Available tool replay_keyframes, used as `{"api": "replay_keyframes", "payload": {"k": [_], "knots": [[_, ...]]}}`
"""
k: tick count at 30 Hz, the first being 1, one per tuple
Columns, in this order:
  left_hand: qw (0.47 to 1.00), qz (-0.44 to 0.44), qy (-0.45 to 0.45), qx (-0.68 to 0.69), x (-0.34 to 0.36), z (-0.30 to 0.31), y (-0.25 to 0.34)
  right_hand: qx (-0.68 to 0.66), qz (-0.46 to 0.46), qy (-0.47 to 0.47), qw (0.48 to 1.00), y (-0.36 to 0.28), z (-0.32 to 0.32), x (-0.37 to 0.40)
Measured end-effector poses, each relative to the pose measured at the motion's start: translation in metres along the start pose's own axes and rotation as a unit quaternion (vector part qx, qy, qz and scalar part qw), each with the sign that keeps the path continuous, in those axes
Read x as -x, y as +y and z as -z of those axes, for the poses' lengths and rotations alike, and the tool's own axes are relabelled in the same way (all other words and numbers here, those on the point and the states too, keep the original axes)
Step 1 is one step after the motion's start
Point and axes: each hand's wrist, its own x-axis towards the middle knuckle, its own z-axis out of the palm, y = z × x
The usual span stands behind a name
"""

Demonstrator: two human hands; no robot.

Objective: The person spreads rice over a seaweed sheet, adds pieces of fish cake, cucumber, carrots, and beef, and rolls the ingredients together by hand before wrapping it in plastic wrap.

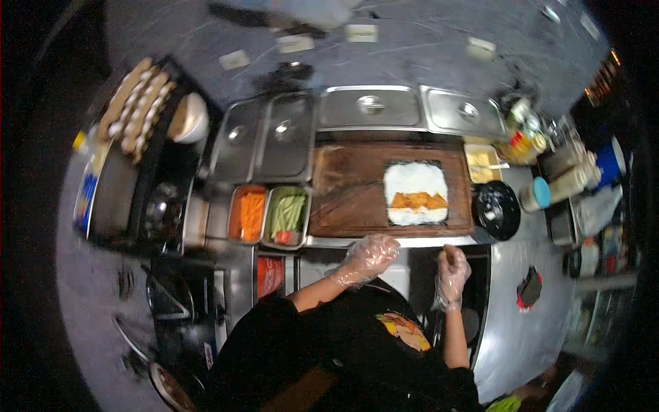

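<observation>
On the brown wooden cutting board (350, 192) lies a dark square sheet, probably nori, mostly covered with a white layer (415, 180) that looks like rice. A band of orange pieces (419, 201) runs across its lower part. My left hand (371, 257), in a clear plastic glove, is by the board's front edge with its fingers curled in. My right hand (453, 275), gloved alike, hovers in front of the board below the sheet, fingers folded together. Nothing shows in either hand. Neither hand touches the sheet.
Left of the board stand trays of orange strips (252, 214) and green strips (287, 211). Lidded steel pans (371, 110) line the back. To the right are a yellow-filled tub (482, 161), a black bowl (497, 209) and several bottles (570, 182). Egg cartons (137, 103) sit far left.
</observation>
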Motion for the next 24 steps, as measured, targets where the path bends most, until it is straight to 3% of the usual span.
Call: {"api": "replay_keyframes", "payload": {"k": [3,5,7,9,10,11,12,13,14,16,17,19,21,22,24], "knots": [[0.997,0.056,0.046,-0.003,0.041,0.004,0.014,-0.073,-0.049,-0.01,0.996,0.029,-0.001,0.035],[0.99,0.101,0.095,0.009,0.065,0.018,0.014,-0.147,-0.147,-0.028,0.978,0.045,-0.004,0.056],[0.971,0.16,0.179,0.006,0.083,0.038,0.001,-0.141,-0.157,-0.028,0.977,0.057,-0.014,0.073],[0.948,0.241,0.207,-0.021,0.093,0.078,-0.019,-0.124,-0.16,-0.034,0.979,0.052,-0.016,0.083],[0.925,0.25,0.282,-0.043,0.105,0.068,-0.057,-0.115,-0.155,-0.041,0.98,0.037,-0.017,0.083],[0.913,0.305,0.261,-0.074,0.106,0.091,-0.067,-0.067,-0.108,-0.024,0.992,0.03,-0.02,0.085],[0.875,0.408,0.193,-0.173,0.108,0.092,-0.097,-0.03,-0.087,-0.024,0.995,0.02,-0.022,0.085],[0.868,0.456,0.106,-0.163,0.108,0.107,-0.114,-0.038,-0.091,-0.012,0.995,0.012,-0.027,0.087],[0.877,0.443,0.082,-0.167,0.108,0.113,-0.132,-0.046,-0.095,0.0,0.994,0.005,-0.031,0.089],[0.893,0.378,0.162,-0.185,0.106,0.1,-0.169,-0.042,-0.104,0.015,0.994,0.001,-0.041,0.093],[0.898,0.367,0.16,-0.182,0.103,0.097,-0.181,-0.041,-0.113,0.015,0.993,-0.001,-0.047,0.094],[0.911,0.362,0.041,-0.194,0.094,0.104,-0.182,-0.089,-0.15,0.024,0.984,-0.01,-0.065,0.099],[0.91,0.378,0.034,-0.166,0.086,0.112,-0.176,-0.124,-0.177,0.01,0.976,-0.019,-0.08,0.101],[0.904,0.403,0.027,-0.143,0.084,0.117,-0.174,-0.064,-0.11,0.025,0.992,-0.028,-0.089,0.099],[0.915,0.38,0.013,-0.139,0.083,0.13,-0.174,-0.008,-0.087,0.012,0.996,-0.053,-0.101,0.096]]}}
